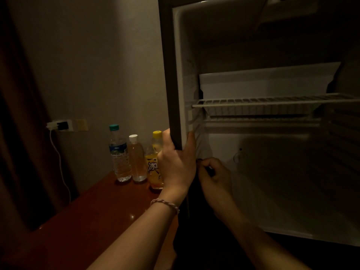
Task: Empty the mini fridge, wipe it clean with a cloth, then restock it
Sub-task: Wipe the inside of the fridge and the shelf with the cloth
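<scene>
**Wiping beside three bottles that stand close to the bracing arm**

The mini fridge (272,152) stands open on the right, its wire shelf (272,103) bare. The left hand (176,162) clamps round the fridge's left front edge. The right hand (214,176), fingers curled, pinches something dark low against the inner left wall; whether this is the cloth is too dim to tell. Just left of the fridge, on the wooden table (87,221), stand a water bottle (118,152), a pale drink bottle (136,158) and a yellow iced-tea bottle (154,160). A careless left-arm pullback could likely topple them.
</scene>
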